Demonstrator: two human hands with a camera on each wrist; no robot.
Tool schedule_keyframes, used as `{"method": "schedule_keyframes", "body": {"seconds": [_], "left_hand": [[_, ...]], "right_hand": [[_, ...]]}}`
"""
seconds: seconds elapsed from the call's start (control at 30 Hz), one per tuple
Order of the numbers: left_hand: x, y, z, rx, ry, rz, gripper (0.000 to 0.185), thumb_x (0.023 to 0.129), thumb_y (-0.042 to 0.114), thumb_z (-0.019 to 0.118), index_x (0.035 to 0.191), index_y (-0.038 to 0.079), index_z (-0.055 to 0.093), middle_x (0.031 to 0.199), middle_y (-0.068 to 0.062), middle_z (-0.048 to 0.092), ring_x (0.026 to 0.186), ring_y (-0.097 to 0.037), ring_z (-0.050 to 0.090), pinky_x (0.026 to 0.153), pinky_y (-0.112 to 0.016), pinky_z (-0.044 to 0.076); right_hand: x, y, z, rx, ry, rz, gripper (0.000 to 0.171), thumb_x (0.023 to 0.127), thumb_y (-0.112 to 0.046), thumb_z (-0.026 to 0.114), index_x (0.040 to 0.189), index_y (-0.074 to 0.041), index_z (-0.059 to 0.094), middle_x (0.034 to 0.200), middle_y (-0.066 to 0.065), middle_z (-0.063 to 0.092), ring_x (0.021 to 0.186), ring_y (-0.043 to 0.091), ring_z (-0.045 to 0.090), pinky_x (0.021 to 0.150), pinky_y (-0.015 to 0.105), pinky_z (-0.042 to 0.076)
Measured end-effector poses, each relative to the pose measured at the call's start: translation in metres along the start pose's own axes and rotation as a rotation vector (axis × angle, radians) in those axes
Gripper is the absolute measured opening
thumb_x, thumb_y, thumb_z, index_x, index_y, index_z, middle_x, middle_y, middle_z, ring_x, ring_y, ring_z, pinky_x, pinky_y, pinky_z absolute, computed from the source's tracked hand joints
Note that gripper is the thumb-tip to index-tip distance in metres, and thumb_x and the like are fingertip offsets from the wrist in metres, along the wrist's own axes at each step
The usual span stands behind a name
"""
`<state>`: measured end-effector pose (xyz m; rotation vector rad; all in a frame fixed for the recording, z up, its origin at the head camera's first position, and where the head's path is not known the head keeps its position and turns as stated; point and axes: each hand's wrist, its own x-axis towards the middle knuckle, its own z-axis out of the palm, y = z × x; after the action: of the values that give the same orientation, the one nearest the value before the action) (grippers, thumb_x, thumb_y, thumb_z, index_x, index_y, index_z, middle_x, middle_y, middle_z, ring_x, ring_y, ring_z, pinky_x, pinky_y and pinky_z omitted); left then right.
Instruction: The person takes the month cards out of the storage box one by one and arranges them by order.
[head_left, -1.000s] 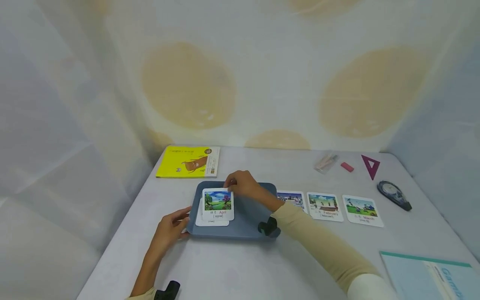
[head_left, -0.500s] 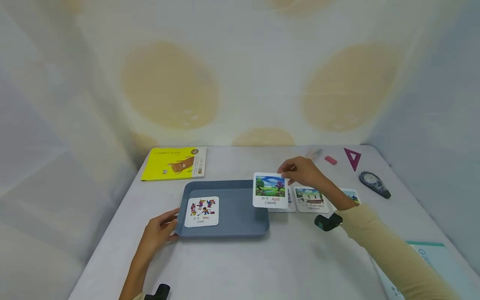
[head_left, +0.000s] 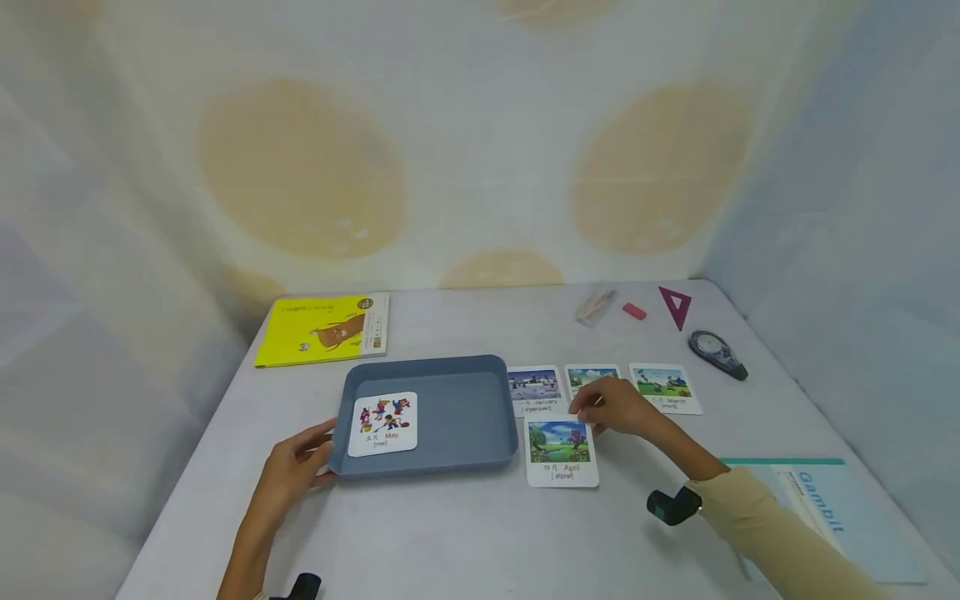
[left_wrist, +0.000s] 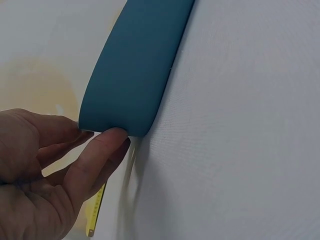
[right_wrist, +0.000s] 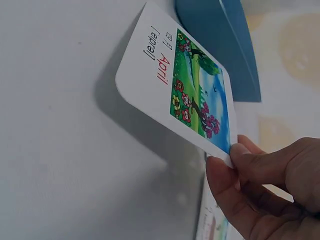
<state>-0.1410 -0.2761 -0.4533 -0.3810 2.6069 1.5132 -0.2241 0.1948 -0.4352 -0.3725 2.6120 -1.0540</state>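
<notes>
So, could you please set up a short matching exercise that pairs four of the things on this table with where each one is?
Things:
1. white April picture card
2. white May picture card
3. yellow paperback book
4. purple plastic triangle ruler

Places:
A. lying inside the grey-blue plastic tray
B. far right of the table, beside the pink eraser
C. pinched at its top edge by the right hand
D. beyond the tray, at the table's far left

Pairs: 1-C, 2-A, 3-D, 4-B
</notes>
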Motion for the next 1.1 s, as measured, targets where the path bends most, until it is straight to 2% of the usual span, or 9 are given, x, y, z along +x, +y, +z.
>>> {"method": "schedule_keyframes", "body": {"seconds": [0.17,0.4,0.73,0.83,0.97,1.1], "left_hand": [[0.001,0.001,0.002,0.001,0.011,-0.009,0.046,0.096,0.014,0.055,0.141,0.012,0.047,0.133,-0.022,0.049,0.111,-0.035,0.057,0.073,-0.033,0.058],[0.003,0.005,-0.001,0.023,0.03,0.012,0.045,0.095,0.014,0.055,0.14,0.011,0.048,0.131,-0.022,0.051,0.109,-0.035,0.059,0.069,-0.031,0.058],[0.002,0.008,-0.005,0.037,0.033,0.039,0.044,0.095,0.012,0.056,0.138,0.008,0.049,0.13,-0.023,0.052,0.107,-0.034,0.06,0.069,-0.031,0.058],[0.003,0.009,-0.005,0.033,0.036,0.046,0.044,0.095,0.011,0.056,0.138,0.007,0.049,0.129,-0.023,0.052,0.105,-0.033,0.061,0.068,-0.032,0.058],[0.005,0.008,-0.006,0.038,0.04,0.051,0.043,0.094,0.01,0.055,0.137,0.007,0.05,0.128,-0.023,0.053,0.103,-0.032,0.061,0.068,-0.032,0.059],[0.006,0.005,-0.005,0.042,0.037,0.044,0.043,0.095,0.011,0.055,0.137,0.007,0.05,0.128,-0.023,0.053,0.103,-0.031,0.061,0.068,-0.032,0.059]], "right_hand": [[0.007,-0.002,0.015,-0.054,0.043,-0.028,0.008,0.084,-0.002,0.067,0.09,-0.006,0.071,0.084,0.003,0.065,0.067,0.016,0.059,0.057,0.028,0.055],[0.016,-0.006,0.03,-0.14,0.114,-0.048,0.008,0.081,-0.002,0.07,0.084,-0.009,0.072,0.078,-0.002,0.064,0.072,0.015,0.054,0.067,0.027,0.051],[0.021,-0.016,0.032,-0.203,0.156,-0.067,0.008,0.082,-0.002,0.069,0.086,-0.008,0.071,0.072,-0.001,0.058,0.069,0.016,0.051,0.059,0.024,0.046],[0.025,-0.024,0.029,-0.229,0.195,-0.123,0.007,0.083,-0.003,0.068,0.088,-0.008,0.071,0.072,-0.002,0.058,0.069,0.015,0.05,0.058,0.023,0.046],[0.037,-0.049,0.029,-0.25,0.239,-0.256,0.008,0.084,-0.004,0.067,0.089,-0.007,0.072,0.07,-0.003,0.059,0.065,0.013,0.049,0.056,0.023,0.045],[0.056,-0.083,0.041,-0.233,0.193,-0.387,0.009,0.086,-0.004,0.065,0.092,-0.006,0.072,0.069,-0.003,0.059,0.06,0.01,0.049,0.054,0.024,0.043]]}}
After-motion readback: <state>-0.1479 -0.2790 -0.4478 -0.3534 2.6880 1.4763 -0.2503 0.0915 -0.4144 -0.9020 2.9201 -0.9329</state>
